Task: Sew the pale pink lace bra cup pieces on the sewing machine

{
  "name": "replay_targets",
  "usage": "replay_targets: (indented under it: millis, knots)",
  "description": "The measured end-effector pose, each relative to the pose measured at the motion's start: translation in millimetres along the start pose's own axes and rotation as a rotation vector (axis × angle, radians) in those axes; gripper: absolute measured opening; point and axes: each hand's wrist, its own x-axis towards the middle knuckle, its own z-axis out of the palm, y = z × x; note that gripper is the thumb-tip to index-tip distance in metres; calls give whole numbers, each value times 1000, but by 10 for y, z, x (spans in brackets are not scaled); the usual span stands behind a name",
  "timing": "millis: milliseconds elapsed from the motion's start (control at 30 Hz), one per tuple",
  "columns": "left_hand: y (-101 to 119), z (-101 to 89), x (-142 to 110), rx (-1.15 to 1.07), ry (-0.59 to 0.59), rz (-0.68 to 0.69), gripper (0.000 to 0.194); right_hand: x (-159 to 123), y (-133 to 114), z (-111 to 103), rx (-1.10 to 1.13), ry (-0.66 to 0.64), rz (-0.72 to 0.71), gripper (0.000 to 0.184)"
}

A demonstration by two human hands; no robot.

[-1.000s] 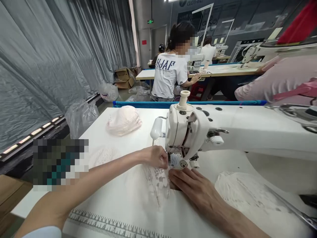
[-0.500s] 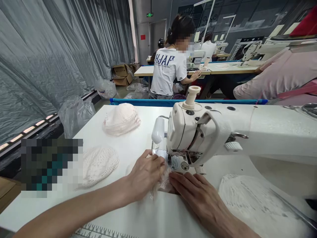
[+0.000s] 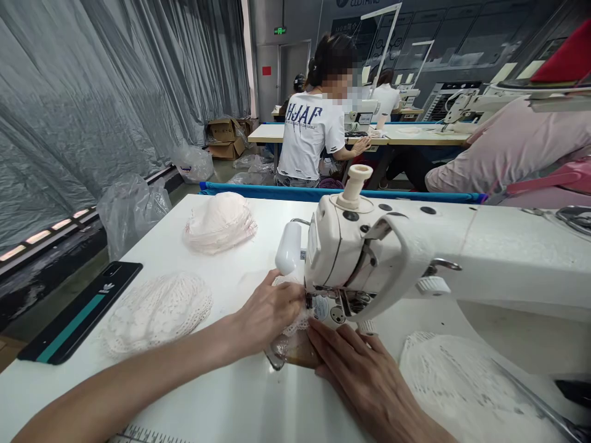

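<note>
Under the head of a white sewing machine (image 3: 341, 246) lies a piece of white lace (image 3: 296, 325). My left hand (image 3: 272, 311) is closed on this lace, just left of the presser foot, with fingertips partly hidden. On the right, my right hand (image 3: 364, 372) lies flat with its fingers stretched, the tips touching the lace edge in front of the needle area. A brownish flat patch (image 3: 302, 352) shows between the hands below the lace. The needle itself is hard to make out.
White lace pieces (image 3: 159, 307) and a pale lace pile (image 3: 220, 221) lie left; another lace pile (image 3: 457, 375) lies right, beside metal tweezers (image 3: 535, 394). A black phone (image 3: 83, 314) rests at the left edge, a ruler (image 3: 148, 435) in front. A co-worker (image 3: 314, 123) sits ahead.
The view has shifted slightly. My left hand is flatter over the lace, and more lace and the brownish patch show between my hands. My right hand remains by the lace edge.
</note>
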Motion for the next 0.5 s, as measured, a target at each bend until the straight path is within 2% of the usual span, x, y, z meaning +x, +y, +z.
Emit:
replay_targets:
  millis: [67,200,500]
  knots:
    - [83,-38,-44,-53,23,5,16,-2,0,-19,46,4,-7,29]
    - [203,-86,-102,-60,-9,33,17,-4,-13,-33,92,3,-17,28]
    - [210,-68,-82,-12,25,30,21,10,-45,-40,107,31,-2,31]
